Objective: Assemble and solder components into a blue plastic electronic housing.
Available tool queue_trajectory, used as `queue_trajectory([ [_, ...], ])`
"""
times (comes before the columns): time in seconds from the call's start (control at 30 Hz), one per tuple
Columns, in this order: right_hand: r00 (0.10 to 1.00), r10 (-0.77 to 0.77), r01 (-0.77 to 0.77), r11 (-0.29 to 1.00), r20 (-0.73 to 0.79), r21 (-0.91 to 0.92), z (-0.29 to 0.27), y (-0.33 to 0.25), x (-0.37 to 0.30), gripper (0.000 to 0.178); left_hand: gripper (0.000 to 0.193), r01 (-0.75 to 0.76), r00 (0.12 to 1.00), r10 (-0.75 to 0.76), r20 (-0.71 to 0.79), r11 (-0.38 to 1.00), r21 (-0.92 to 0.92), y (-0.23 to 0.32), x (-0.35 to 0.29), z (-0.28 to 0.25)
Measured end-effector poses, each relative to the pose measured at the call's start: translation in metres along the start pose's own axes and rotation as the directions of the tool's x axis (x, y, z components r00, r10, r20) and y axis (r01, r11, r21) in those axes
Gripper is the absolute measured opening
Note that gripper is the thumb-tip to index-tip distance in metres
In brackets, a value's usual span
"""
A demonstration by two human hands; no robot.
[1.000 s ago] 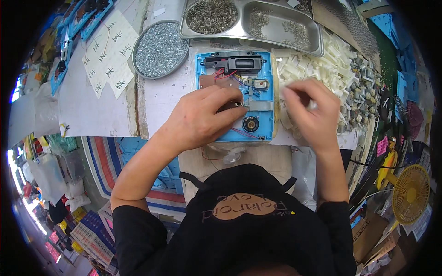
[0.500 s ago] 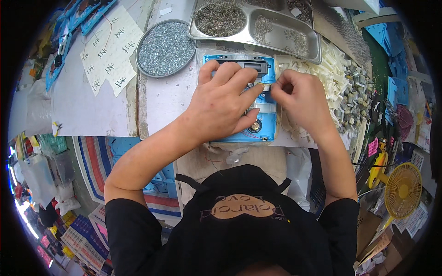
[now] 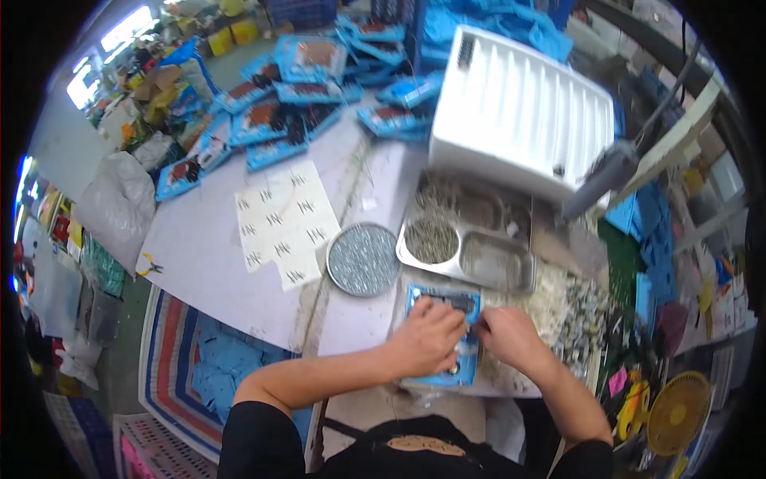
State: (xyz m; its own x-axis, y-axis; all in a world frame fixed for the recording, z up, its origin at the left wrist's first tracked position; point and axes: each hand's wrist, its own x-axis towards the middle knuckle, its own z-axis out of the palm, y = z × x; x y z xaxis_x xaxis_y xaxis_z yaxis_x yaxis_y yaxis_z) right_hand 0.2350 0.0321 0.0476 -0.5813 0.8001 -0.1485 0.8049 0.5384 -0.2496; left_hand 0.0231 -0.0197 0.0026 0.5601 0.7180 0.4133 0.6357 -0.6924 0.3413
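A blue plastic housing with wires and small parts inside lies on the white table near its front edge. My left hand lies over the housing's middle, fingers pressed on it and holding it down. My right hand is at the housing's right edge with fingertips pinched together, close to my left fingertips. What they pinch is too small to make out; earlier it looked like a small white part.
Behind the housing stand a round tray of screws and a steel compartment tray. White plastic parts and grey metal pieces are heaped at right. A white crate, marked paper, stacked blue housings and a yellow fan surround them.
The camera has tilted up and back, so the bench looks smaller and farther. My right hand came from the white parts pile to the housing's right edge; my left hand stays on the housing.
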Motion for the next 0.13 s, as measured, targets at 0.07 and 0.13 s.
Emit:
queue_trajectory([
  [0.07,0.98,0.158,-0.189,0.927,0.12,0.325,-0.001,0.008,0.006,0.016,0.05,-0.003,1.0,0.002,0.005,1.0,0.029,-0.002,-0.006,-0.008],
  [0.13,0.936,0.236,-0.336,0.817,0.259,0.468,-0.012,-0.001,0.009,0.021,0.059,-0.001,1.0,0.0,0.027,0.999,0.042,-0.002,-0.013,-0.005],
])
